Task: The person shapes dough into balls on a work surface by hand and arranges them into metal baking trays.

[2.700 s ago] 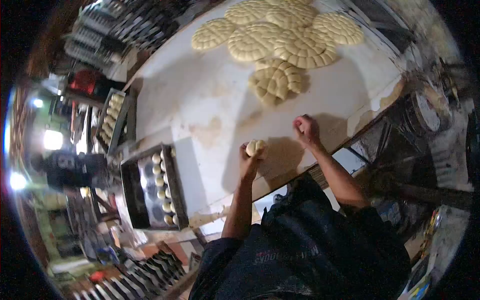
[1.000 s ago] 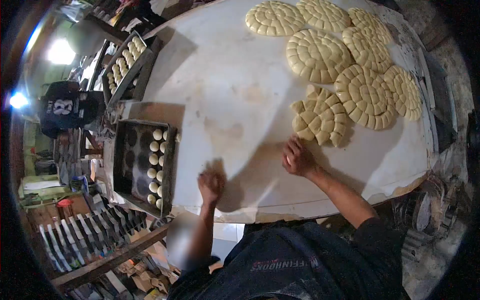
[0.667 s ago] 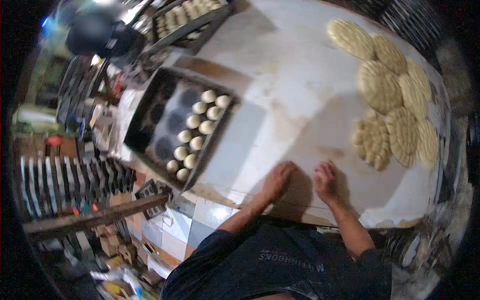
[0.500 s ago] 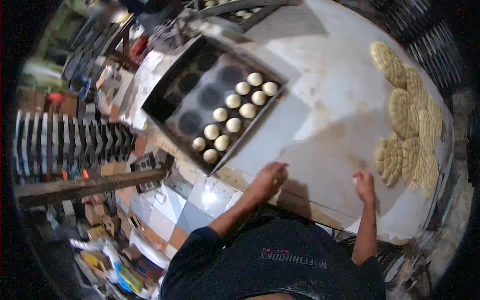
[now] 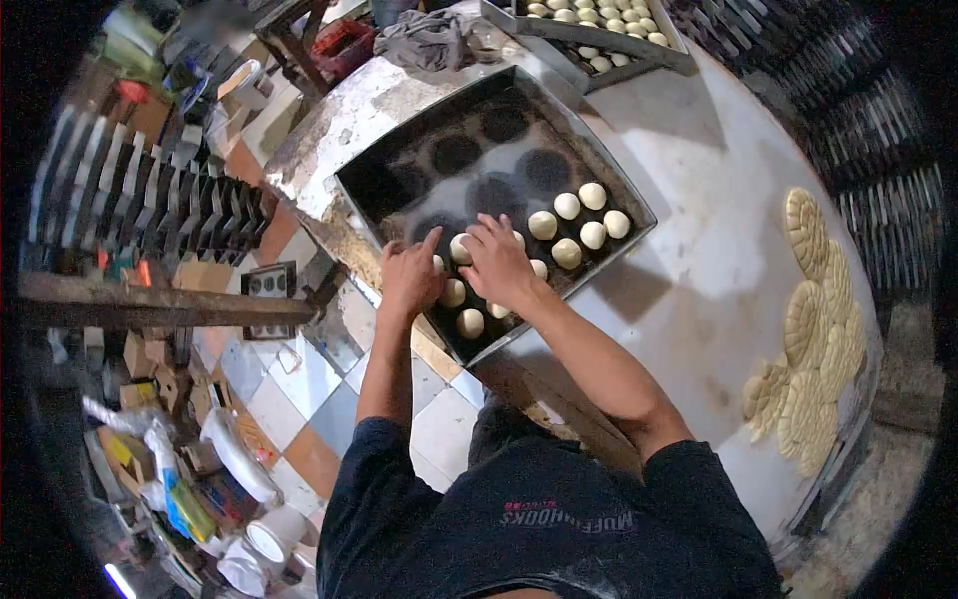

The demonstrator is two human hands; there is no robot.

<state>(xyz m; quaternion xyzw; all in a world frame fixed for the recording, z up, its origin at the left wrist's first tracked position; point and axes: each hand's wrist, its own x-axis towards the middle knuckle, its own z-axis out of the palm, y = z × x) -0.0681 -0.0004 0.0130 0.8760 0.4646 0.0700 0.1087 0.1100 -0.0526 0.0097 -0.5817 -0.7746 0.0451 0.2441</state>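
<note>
My left hand (image 5: 411, 280) is inside the dark metal tray (image 5: 404, 150), fingers spread, beside a partly hidden dough ball (image 5: 438, 264). Just right of it, my right hand (image 5: 502, 265) reaches in with its fingers stretched out, next to a pale, round dough ball (image 5: 460, 249). Whether the fingertips touch these balls is hard to make out. More smooth dough balls stand in rows along the tray's near side, among them one at the right end (image 5: 616, 223) and one at the near corner (image 5: 470, 322). My right hand and forearm cover some of them.
Several flattened, ridged dough pieces (image 5: 806, 324) lie overlapping on the table (image 5: 689, 329) at right. Beyond the tray are a grey cloth (image 5: 429, 40) and another tray of dough balls (image 5: 599, 15). A wooden beam (image 5: 160, 302) and stacked trays (image 5: 140, 190) stand left.
Both hands have moved from the table, where they were closed, up and left into the tray. Two dough balls now sit behind the two earlier rows. The view has shifted.
</note>
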